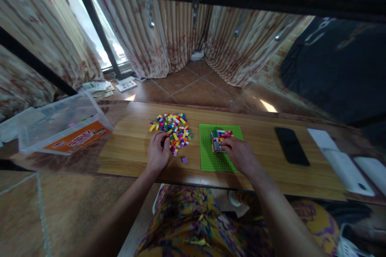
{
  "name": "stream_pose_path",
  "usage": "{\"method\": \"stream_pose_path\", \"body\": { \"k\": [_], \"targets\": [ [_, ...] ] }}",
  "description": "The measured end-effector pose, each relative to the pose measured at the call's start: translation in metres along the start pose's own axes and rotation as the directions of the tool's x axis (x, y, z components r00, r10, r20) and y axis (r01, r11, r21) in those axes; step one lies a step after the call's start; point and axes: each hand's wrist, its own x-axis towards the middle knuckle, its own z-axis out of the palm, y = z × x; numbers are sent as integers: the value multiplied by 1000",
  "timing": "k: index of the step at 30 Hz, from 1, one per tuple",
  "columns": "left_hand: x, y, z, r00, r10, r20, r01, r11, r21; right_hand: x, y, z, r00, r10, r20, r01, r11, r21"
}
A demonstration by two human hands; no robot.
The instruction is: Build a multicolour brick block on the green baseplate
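A loose pile of small colourful toy bricks (177, 128) lies on the wooden table. At its near left edge is my left hand (159, 152), fingers curled, what they hold, if anything, being hidden. A single purple brick (184, 160) sits apart, just right of that hand. On a green baseplate (208, 162) stands a low, multicoloured brick structure (216, 140) with walls of mixed colours. My right hand (239, 153) reaches over the plate from the right. Its fingers are pinched together at the structure's right part, and I cannot see what is between the fingertips.
A clear plastic box (64, 118) with an orange label stands left of the wooden tabletop (126, 156). To the right lie a black phone (291, 146) and white objects (346, 168). Curtains (177, 40) hang beyond, with papers (98, 87) on the floor by the window.
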Motion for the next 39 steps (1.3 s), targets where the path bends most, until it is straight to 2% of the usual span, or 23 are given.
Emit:
{"method": "stream_pose_path", "body": {
  "k": [9, 12, 14, 16, 19, 22, 28, 31, 39],
  "targets": [
    [0, 2, -1, 1000, -12, 3, 12, 1000, 4, -6, -1, 1, 999, 22, -39, -18, 997, 82],
    [0, 2, -1, 1000, -8, 2, 8, 1000, 4, -10, -3, 2, 991, 42, -129, -23, 990, 138],
    [0, 2, -1, 1000, -5, 5, 5, 1000, 3, -14, -3, 1, 964, 82, -253, -36, 983, 181],
    [1, 2, -1, 1000, -5, 6, 5, 1000, -1, -20, -2, 1, 918, 142, -370, -66, 975, 212],
    [1, 2, -1, 1000, -7, 3, 7, 1000, -5, -28, 0, 0, 864, 230, -448, -111, 955, 275],
    [2, 1, 0, 1000, -4, -2, 4, 1000, 3, -33, -3, 3, 865, 252, -434, -91, 929, 359],
    [2, 0, 0, 1000, 2, 0, -2, 1000, 18, -37, -16, 18, 912, 195, -361, -3, 883, 470],
    [1, 1, -1, 1000, 6, 8, -6, 1000, 23, -37, -18, 23, 926, 175, -333, -15, 902, 432],
    [2, 2, -2, 1000, 2, 7, -2, 1000, 7, -35, -23, 24, 925, 129, -357, -44, 971, 236]
  ]
}}
